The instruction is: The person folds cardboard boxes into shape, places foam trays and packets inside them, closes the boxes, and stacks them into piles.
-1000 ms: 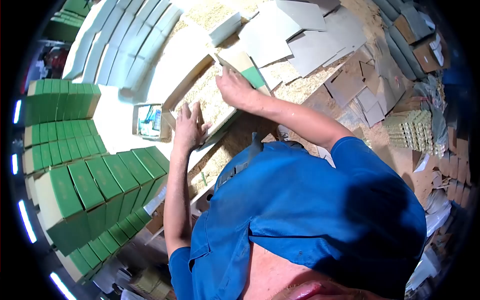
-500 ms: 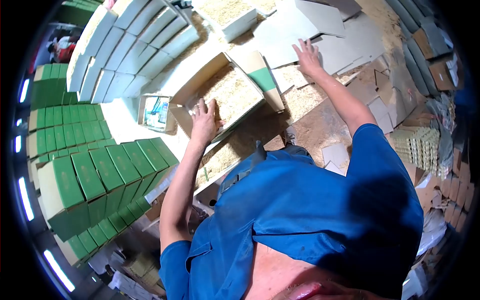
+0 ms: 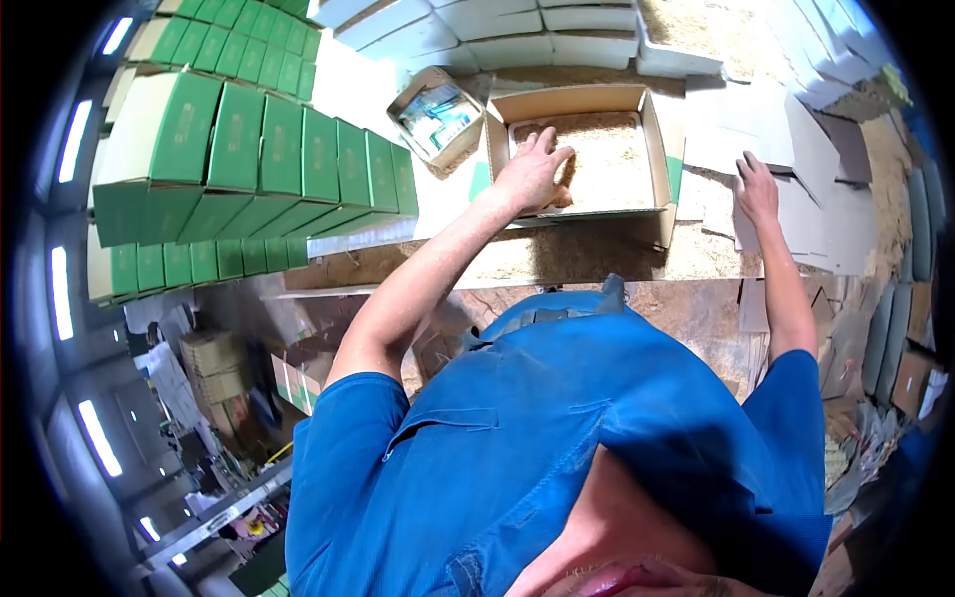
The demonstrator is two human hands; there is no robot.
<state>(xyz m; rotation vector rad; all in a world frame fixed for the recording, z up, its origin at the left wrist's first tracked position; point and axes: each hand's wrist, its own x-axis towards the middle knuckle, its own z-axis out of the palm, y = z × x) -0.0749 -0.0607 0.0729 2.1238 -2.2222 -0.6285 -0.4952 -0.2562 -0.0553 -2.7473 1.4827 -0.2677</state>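
An open cardboard box (image 3: 652,149) lies on the work table, its flaps spread and a green band showing on its sides. Inside it is a pale, crumbly, shaving-like filling (image 3: 607,164). My left hand (image 3: 535,171) is over the left part of the filling, fingers apart, with the thumb side down in the box. To the right of the box, my right hand (image 3: 758,189) reaches to the grey cardboard sheets (image 3: 731,129), its fingertips at their edge. Its fingers are slightly apart and nothing is seen in them.
A small open box (image 3: 438,117) with blue and white packets stands left of the big box. Rows of green boxes (image 3: 234,139) fill the left side. White blocks (image 3: 537,35) are stacked behind. The table's front edge (image 3: 477,284) runs before my body.
The view has turned, so the box now lies straight ahead. My right hand has left the box's far edge and moved right to the grey sheets. My left hand stays at the box.
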